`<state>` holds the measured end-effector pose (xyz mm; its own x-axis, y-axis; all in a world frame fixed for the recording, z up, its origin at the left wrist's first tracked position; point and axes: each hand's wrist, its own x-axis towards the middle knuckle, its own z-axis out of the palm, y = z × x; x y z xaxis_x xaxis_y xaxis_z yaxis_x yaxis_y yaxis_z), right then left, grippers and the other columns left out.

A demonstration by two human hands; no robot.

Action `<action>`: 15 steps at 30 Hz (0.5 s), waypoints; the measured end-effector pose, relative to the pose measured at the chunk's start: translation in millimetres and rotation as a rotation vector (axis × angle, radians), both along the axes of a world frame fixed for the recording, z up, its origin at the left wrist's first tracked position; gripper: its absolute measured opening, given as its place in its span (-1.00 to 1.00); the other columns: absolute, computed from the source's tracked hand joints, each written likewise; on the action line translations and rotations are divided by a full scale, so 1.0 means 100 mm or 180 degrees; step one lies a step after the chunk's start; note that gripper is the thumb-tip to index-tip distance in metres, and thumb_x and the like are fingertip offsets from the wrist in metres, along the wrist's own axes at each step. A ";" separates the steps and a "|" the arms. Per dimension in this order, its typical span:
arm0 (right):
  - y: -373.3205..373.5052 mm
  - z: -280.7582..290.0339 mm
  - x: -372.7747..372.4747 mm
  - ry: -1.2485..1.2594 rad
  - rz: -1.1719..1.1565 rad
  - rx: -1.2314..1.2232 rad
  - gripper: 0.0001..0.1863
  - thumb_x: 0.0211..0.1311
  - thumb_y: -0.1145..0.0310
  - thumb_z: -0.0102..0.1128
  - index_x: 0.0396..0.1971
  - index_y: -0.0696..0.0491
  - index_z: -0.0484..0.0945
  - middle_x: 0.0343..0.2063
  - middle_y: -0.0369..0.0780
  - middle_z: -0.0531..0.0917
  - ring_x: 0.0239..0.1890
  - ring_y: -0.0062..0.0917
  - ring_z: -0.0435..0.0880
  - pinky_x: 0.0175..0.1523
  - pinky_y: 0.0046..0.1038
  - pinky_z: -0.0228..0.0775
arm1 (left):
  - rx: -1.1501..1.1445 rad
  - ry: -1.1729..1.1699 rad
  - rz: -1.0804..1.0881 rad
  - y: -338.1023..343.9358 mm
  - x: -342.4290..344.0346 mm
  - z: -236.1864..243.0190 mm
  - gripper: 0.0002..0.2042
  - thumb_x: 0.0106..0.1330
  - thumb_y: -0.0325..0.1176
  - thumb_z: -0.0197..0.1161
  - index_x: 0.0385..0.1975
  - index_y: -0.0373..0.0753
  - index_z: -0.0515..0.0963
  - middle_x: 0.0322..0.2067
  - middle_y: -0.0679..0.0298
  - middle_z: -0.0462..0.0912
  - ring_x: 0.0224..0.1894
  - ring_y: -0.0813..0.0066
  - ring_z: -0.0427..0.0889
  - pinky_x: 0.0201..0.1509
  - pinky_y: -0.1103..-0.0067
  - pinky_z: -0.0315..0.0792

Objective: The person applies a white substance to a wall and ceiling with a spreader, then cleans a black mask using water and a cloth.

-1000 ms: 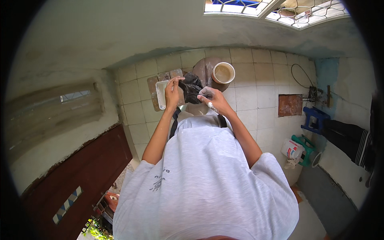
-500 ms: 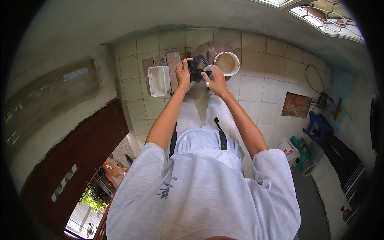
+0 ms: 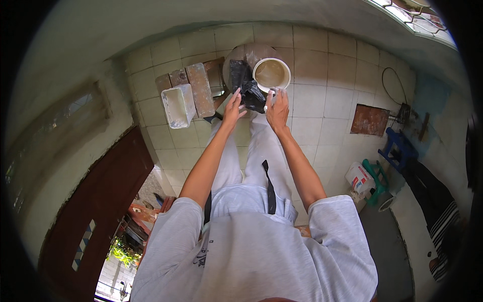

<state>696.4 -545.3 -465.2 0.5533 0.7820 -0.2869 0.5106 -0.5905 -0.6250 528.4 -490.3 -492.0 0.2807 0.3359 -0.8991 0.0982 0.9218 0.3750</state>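
A crumpled black plastic bag (image 3: 243, 75) hangs over the edge of a round wooden top (image 3: 232, 59) and droops between my hands. My left hand (image 3: 233, 108) is at the bag's left side, its fingers stretched out along the plastic. On the other side my right hand (image 3: 277, 109) has curled fingers at the bag's lower right edge and closes on it. White paste is smeared on the right fingertips. Just beyond that hand stands a round white bucket (image 3: 288, 75) with a beige, wet-looking content.
At the left, a white rectangular tub (image 3: 190, 106) sits on a low bench of wooden planks (image 3: 200, 89). A reddish-brown square plate (image 3: 370, 120) lies on the tiled floor (image 3: 307, 103). Farther right are a blue stool (image 3: 397, 148), a green plastic item (image 3: 376, 181) and a white container (image 3: 359, 177).
My hands have moved apart and lower. The bag, bunched between them before, now hangs longer and looser. The whole view has shifted, with bench and bucket farther left.
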 end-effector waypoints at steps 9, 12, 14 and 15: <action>0.47 -1.18 0.45 -0.0033 0.0948 -0.0790 -0.65 0.31 0.36 0.09 0.05 0.13 0.58 -0.11 0.08 0.65 -0.08 0.01 0.69 0.01 -0.03 0.56 | 0.0072 -0.0222 -0.0042 0.04 0.27 -0.23 -0.41 0.53 0.09 0.05 0.49 0.08 0.20 0.49 0.15 0.11 0.30 0.04 0.43 0.36 0.17 0.36; 0.59 -1.64 0.51 -0.0232 0.1419 -0.1448 -0.72 0.31 0.36 0.05 -0.06 0.09 0.63 -0.19 0.05 0.69 -0.13 -0.02 0.73 -0.03 -0.03 0.60 | -0.0036 -0.0260 0.0014 0.09 0.33 -0.24 -0.43 0.54 0.07 0.02 0.49 0.07 0.22 0.50 0.16 0.08 0.29 0.06 0.45 0.37 0.16 0.36; 0.55 -1.82 0.53 -0.0293 0.1680 -0.1793 -0.75 0.32 0.36 0.03 -0.14 0.08 0.65 -0.24 0.04 0.71 -0.16 -0.03 0.75 -0.06 -0.03 0.62 | -0.0029 -0.0288 -0.0019 0.08 0.34 -0.24 -0.43 0.54 0.09 0.02 0.48 0.07 0.23 0.49 0.14 0.10 0.26 0.07 0.47 0.35 0.19 0.38; 0.54 -1.86 0.54 -0.0418 0.1642 -0.1615 -0.77 0.33 0.36 0.03 -0.21 0.09 0.65 -0.28 0.03 0.72 -0.16 -0.03 0.75 -0.07 -0.06 0.62 | -0.0011 -0.0256 -0.0081 0.07 0.32 -0.23 -0.44 0.54 0.09 0.02 0.47 0.08 0.24 0.48 0.13 0.11 0.22 0.07 0.52 0.32 0.22 0.41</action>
